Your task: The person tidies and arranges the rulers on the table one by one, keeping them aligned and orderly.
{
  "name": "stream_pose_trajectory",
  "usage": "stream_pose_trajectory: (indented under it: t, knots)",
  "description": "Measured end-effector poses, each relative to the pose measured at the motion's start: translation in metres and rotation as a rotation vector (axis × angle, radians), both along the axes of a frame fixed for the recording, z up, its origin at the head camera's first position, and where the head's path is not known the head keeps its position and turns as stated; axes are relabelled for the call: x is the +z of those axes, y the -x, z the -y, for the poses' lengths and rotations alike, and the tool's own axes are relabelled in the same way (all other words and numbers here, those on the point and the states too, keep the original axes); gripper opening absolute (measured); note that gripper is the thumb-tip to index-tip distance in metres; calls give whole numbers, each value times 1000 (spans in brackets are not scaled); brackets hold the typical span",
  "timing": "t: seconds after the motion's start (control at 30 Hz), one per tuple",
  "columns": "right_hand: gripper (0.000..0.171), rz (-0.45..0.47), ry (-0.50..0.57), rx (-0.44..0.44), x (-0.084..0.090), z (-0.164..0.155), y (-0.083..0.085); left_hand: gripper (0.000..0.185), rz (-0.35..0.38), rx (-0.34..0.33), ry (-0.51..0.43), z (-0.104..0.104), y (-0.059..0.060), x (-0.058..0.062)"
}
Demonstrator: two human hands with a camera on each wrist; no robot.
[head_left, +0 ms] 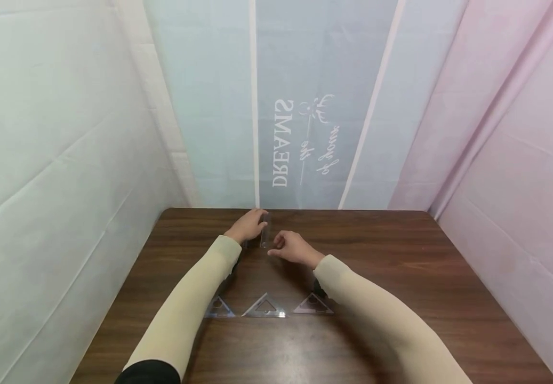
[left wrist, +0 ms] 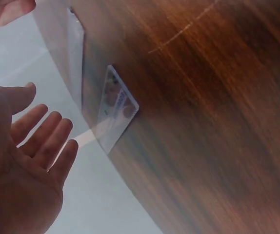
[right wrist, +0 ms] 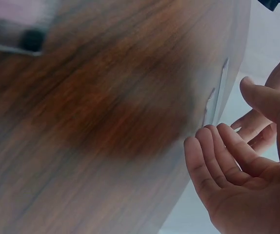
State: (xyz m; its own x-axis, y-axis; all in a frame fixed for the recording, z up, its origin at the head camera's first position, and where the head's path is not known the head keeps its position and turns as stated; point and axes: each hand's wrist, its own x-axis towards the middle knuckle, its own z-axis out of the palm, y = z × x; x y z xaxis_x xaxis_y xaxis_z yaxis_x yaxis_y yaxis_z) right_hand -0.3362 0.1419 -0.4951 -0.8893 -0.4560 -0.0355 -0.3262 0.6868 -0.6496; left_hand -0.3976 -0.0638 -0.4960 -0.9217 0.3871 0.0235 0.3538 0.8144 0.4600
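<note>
Near the far edge of the table, a clear ruler (head_left: 264, 238) lies lengthwise, and a second clear strip (left wrist: 75, 58) beside it is mostly covered by the left hand in the head view. My left hand (head_left: 247, 226) hovers over them with loosely bent fingers and nothing in its grasp. In the left wrist view the hand (left wrist: 37, 161) shows palm and spread fingers, apart from the ruler (left wrist: 116, 109). My right hand (head_left: 295, 249) is just right of the ruler, fingers relaxed and holding nothing. In the right wrist view its palm (right wrist: 242, 185) faces the camera.
Closer to me, three clear triangular set squares stand in a row on the wooden table (head_left: 401, 298): a bluish one (head_left: 225, 308) by the left sleeve, a clear one (head_left: 276, 309) in the middle, a pinkish one (head_left: 312, 308) by the right sleeve. Fabric curtains (head_left: 324, 53) surround the table.
</note>
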Motion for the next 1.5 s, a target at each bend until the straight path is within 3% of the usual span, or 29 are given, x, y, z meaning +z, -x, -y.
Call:
stream_pose_trajectory:
  t: [0.17, 0.37, 0.57, 0.9, 1.07, 1.27, 1.5]
  knots:
    - [36, 47, 15, -8, -3, 4, 12, 42, -19, 12, 42, -2, 6, -1]
    - [37, 115, 49, -24, -3, 8, 22, 45, 15, 32, 66, -3, 10, 0]
    - [31, 104, 55, -53, -5, 12, 28, 47, 26, 60, 89, -5, 13, -3]
    - [27, 89, 44, -95, -9, 17, 31, 47, -3, -2, 136, -10, 24, -7]
    - [33, 95, 60, -78, -12, 20, 33, 45, 15, 17, 194, -13, 28, -10]
    - [33, 89, 62, -91, -16, 22, 33, 41, 20, 41, 187, -16, 31, -9]
    - [39, 88, 43, -116, -16, 25, 32, 51, -1, 28, 279, -17, 44, -22]
